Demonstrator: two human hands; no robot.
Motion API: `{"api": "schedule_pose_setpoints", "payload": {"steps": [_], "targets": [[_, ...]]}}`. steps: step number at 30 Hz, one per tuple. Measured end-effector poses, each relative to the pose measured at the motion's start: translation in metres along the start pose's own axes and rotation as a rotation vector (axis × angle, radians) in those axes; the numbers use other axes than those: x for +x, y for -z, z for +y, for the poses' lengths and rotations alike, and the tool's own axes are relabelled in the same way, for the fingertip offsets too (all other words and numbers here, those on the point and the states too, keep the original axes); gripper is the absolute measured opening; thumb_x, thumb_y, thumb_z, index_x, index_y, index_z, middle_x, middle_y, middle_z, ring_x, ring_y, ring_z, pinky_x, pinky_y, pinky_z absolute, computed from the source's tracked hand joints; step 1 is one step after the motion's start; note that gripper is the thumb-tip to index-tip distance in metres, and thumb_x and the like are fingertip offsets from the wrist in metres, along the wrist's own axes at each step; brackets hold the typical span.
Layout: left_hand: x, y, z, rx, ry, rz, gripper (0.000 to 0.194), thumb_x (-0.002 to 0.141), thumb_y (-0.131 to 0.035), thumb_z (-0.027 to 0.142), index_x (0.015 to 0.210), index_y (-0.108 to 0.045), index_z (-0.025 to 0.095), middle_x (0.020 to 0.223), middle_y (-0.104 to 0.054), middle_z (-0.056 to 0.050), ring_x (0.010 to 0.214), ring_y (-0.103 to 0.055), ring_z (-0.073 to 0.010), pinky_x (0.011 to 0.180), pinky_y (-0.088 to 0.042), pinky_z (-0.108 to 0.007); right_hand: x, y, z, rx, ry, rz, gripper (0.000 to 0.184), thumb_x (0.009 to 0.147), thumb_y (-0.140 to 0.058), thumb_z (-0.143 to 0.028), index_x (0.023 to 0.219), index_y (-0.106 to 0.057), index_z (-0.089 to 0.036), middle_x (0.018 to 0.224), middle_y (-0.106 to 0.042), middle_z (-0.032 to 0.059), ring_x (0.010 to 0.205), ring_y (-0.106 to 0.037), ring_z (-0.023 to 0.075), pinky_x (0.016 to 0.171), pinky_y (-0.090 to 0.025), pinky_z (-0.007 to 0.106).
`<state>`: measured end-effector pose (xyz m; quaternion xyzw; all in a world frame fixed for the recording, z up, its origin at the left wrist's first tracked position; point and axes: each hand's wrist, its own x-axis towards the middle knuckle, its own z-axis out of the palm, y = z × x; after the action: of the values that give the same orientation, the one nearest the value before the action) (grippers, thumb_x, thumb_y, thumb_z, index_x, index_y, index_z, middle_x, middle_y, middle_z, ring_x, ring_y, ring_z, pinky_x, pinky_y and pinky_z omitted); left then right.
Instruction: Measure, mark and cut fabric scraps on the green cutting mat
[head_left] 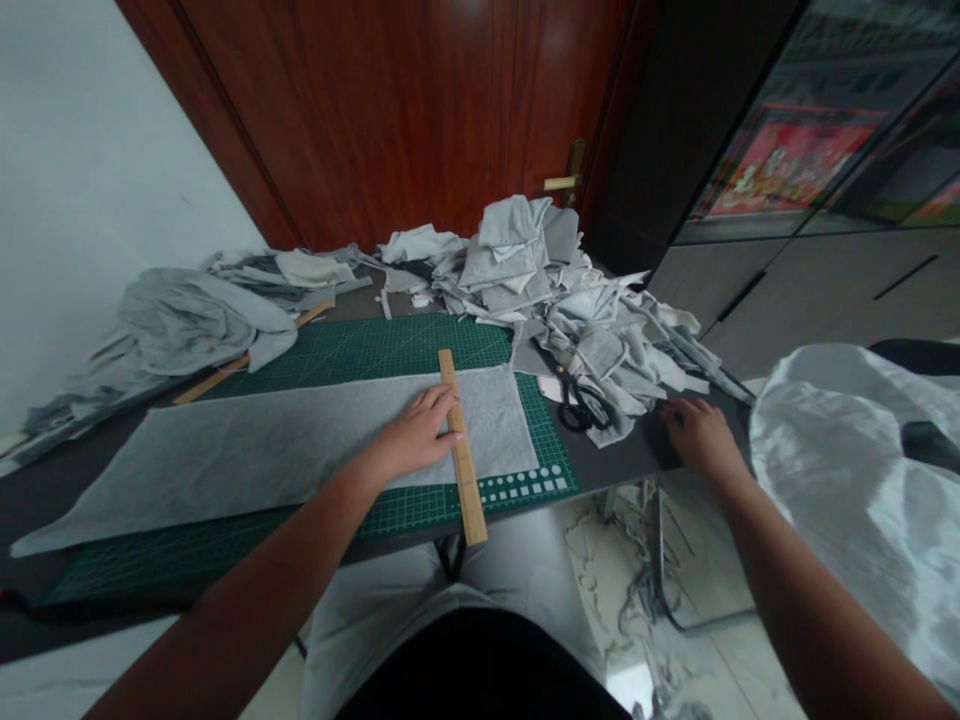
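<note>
My left hand (427, 430) lies on a strip of light grey cloth (247, 450), fingers stretched out, with fingertips and thumb pressing on a wooden ruler (463, 460). The ruler lies crosswise over the cloth near its right end and juts past the table's front edge. Beneath the cloth is a green cutting mat (360, 345) with a printed grid. My right hand (701, 435) is at the table's right end, its fingers curled down by a dark patch; what they hold, if anything, cannot be made out. Black-handled scissors (581, 405) lie between the hands, beside the scraps.
A heap of grey cloth pieces (525, 260) covers the back right of the dark table (607, 465). More bundled cloth (187, 320) and a wooden strip (214, 380) lie at the left. A white translucent bag (847, 470) stands at right; scraps (645, 590) litter the floor.
</note>
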<state>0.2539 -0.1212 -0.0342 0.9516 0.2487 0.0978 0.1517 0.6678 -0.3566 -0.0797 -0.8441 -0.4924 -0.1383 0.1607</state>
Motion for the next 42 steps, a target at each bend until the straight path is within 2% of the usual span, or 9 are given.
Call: {"api": "schedule_pose_setpoints", "payload": {"steps": [5, 8, 16, 22, 27, 30, 32, 38, 42], "targets": [[-0.001, 0.001, -0.005, -0.004, 0.031, -0.027, 0.053, 0.089, -0.070, 0.040, 0.132, -0.053, 0.015, 0.158, -0.035, -0.021, 0.150, -0.035, -0.0355, 0.125, -0.034, -0.049, -0.004, 0.011, 0.014, -0.052, -0.032, 0.015, 0.043, 0.096, -0.047, -0.035, 0.116, -0.076, -0.011, 0.103, -0.076, 0.0185, 0.091, -0.069, 0.0302, 0.083, -0.052, 0.040], [-0.001, 0.001, -0.005, -0.008, 0.028, -0.045, 0.056, 0.089, -0.070, 0.040, 0.135, -0.051, 0.015, 0.159, -0.036, -0.020, 0.152, -0.033, -0.0338, 0.127, -0.031, -0.047, -0.008, 0.013, 0.020, -0.063, -0.028, 0.003, 0.042, 0.093, -0.051, -0.040, 0.111, -0.078, -0.013, 0.095, -0.077, 0.0169, 0.087, -0.069, 0.0307, 0.077, -0.053, 0.040], [-0.002, 0.007, 0.002, 0.069, 0.023, -0.108, 0.066, 0.091, -0.067, 0.046, 0.144, -0.047, 0.013, 0.166, -0.032, -0.020, 0.157, -0.026, -0.0321, 0.129, -0.026, -0.045, -0.007, 0.015, 0.042, 0.142, 0.002, -0.018, 0.039, 0.091, -0.055, -0.046, 0.103, -0.080, -0.019, 0.101, -0.076, 0.0146, 0.085, -0.070, 0.0285, 0.073, -0.053, 0.038], [-0.002, 0.007, 0.003, 0.115, 0.046, -0.148, 0.076, 0.091, -0.066, 0.054, 0.151, -0.043, 0.012, 0.169, -0.026, -0.019, 0.159, -0.022, -0.0331, 0.130, -0.022, -0.045, -0.002, 0.013, 0.046, 0.120, 0.043, -0.042, 0.045, 0.097, -0.050, -0.052, 0.103, -0.079, -0.017, 0.106, -0.075, 0.0189, 0.100, -0.069, 0.0322, 0.085, -0.053, 0.044], [-0.002, 0.006, 0.002, 0.128, 0.044, -0.148, 0.080, 0.091, -0.065, 0.057, 0.153, -0.041, 0.012, 0.170, -0.024, -0.019, 0.159, -0.019, -0.0326, 0.129, -0.022, -0.044, 0.009, 0.015, 0.052, 0.155, 0.110, -0.088, 0.043, 0.097, -0.049, -0.050, 0.107, -0.079, -0.021, 0.111, -0.075, 0.0168, 0.107, -0.069, 0.0311, 0.092, -0.053, 0.043], [-0.002, 0.005, 0.000, 0.124, 0.033, -0.140, 0.081, 0.091, -0.064, 0.060, 0.152, -0.042, 0.013, 0.170, -0.024, -0.019, 0.159, -0.020, -0.0327, 0.129, -0.023, -0.044, 0.013, 0.019, 0.055, 0.183, 0.190, -0.125, 0.041, 0.094, -0.051, -0.049, 0.106, -0.078, -0.021, 0.111, -0.074, 0.0151, 0.103, -0.069, 0.0313, 0.093, -0.054, 0.044], [-0.003, 0.005, -0.001, 0.129, 0.024, -0.139, 0.081, 0.090, -0.065, 0.061, 0.151, -0.043, 0.013, 0.170, -0.024, -0.020, 0.159, -0.021, -0.0327, 0.129, -0.024, -0.044, 0.013, 0.024, 0.057, 0.186, 0.208, -0.159, 0.039, 0.092, -0.052, -0.050, 0.100, -0.078, -0.022, 0.104, -0.074, 0.0143, 0.095, -0.070, 0.0300, 0.088, -0.055, 0.043], [-0.003, 0.005, 0.000, 0.127, 0.030, -0.144, 0.086, 0.088, -0.066, 0.064, 0.153, -0.041, 0.013, 0.171, -0.022, -0.019, 0.159, -0.020, -0.0324, 0.129, -0.023, -0.042, 0.004, 0.037, 0.064, 0.185, 0.101, -0.165, 0.032, 0.082, -0.063, -0.052, 0.084, -0.075, -0.023, 0.085, -0.073, 0.0139, 0.070, -0.067, 0.0264, 0.062, -0.050, 0.038], [-0.003, 0.004, -0.003, 0.115, 0.028, -0.145, 0.088, 0.087, -0.065, 0.067, 0.152, -0.041, 0.013, 0.171, -0.022, -0.019, 0.159, -0.019, -0.0329, 0.129, -0.023, -0.043, -0.009, 0.047, 0.053, 0.240, -0.107, -0.094, 0.029, 0.075, -0.068, -0.053, 0.077, -0.072, -0.025, 0.069, -0.071, 0.0098, 0.059, -0.066, 0.0278, 0.053, -0.048, 0.038]]}}
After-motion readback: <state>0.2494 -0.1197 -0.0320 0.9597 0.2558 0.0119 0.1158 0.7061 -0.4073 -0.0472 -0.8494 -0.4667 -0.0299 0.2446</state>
